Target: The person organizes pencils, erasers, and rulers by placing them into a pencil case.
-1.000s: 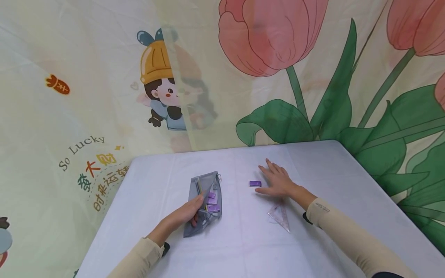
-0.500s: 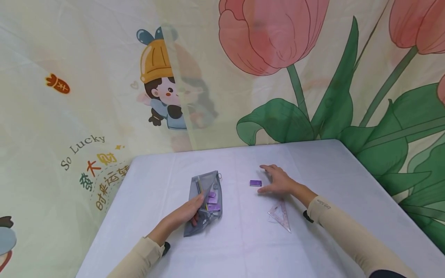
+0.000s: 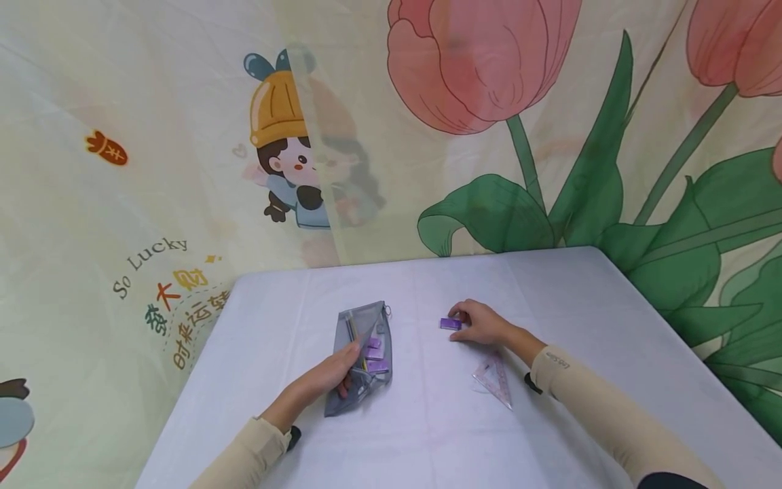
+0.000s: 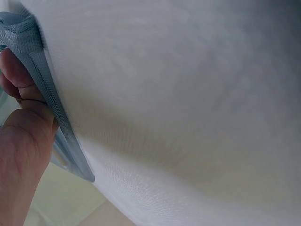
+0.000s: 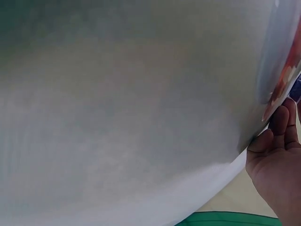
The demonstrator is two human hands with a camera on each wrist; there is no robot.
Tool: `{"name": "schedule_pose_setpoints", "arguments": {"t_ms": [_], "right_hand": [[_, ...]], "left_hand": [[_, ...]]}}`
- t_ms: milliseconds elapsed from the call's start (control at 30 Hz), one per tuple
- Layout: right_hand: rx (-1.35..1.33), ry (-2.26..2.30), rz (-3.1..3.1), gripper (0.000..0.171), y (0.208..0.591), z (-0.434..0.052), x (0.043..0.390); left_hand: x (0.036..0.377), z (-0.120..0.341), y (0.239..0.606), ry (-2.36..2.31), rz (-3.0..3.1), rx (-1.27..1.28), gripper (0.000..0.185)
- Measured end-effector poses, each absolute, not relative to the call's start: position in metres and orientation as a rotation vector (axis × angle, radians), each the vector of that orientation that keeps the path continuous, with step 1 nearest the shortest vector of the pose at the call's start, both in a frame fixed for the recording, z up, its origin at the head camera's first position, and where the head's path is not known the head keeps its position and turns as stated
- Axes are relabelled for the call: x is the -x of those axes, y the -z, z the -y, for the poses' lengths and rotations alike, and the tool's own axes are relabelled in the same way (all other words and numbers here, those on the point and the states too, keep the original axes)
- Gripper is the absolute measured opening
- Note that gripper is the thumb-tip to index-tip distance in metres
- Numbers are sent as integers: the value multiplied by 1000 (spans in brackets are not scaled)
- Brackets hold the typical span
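- the left hand (image 3: 332,377) pinches the near edge of a grey see-through mesh zip pouch (image 3: 362,353) lying flat on the white table (image 3: 427,435); in the left wrist view the thumb (image 4: 21,127) curls over the pouch's zip edge (image 4: 51,99).
- inside the pouch sit a few small purple blocks (image 3: 374,354) and what looks like a pencil (image 3: 351,334).
- the right hand (image 3: 482,322) lies to the right of the pouch, fingers curled down around a small purple rectangular eraser (image 3: 450,324) that rests on the table, well apart from the pouch. fingertips and thumb appear to close on it, though i cannot tell if it has left the surface.
- a clear plastic set square (image 3: 491,380) lies on the table just beside the right wrist, untouched.
- my read: this is the pick-up stage, one hand keeping the pouch mouth ready while the other takes the eraser.
- the next move would call for a firm pinch on the eraser, a lift, and a short carry leftward to the pouch opening, with the left hand holding that opening apart.
- behind the table hangs a cloth printed with pink tulips (image 3: 476,61).
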State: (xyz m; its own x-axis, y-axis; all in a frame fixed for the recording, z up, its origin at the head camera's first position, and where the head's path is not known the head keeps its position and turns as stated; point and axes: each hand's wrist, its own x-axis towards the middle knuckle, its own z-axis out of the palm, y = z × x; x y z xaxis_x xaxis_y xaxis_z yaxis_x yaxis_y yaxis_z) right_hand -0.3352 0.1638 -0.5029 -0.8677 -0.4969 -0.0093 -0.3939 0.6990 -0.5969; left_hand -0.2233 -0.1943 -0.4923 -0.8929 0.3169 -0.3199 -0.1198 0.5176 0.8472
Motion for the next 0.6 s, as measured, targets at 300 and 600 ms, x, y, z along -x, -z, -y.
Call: {"name": "schedule_pose_setpoints", "arguments": {"t_ms": [300,600], "right_hand": [[777,895,-2763,23,501,-165,336],[700,883,-2733,23,496,-161,335]], "left_hand": [[224,192,492,-1340,-2317,-150,63],[223,194,492,-1359,-2307,-174,63]]}}
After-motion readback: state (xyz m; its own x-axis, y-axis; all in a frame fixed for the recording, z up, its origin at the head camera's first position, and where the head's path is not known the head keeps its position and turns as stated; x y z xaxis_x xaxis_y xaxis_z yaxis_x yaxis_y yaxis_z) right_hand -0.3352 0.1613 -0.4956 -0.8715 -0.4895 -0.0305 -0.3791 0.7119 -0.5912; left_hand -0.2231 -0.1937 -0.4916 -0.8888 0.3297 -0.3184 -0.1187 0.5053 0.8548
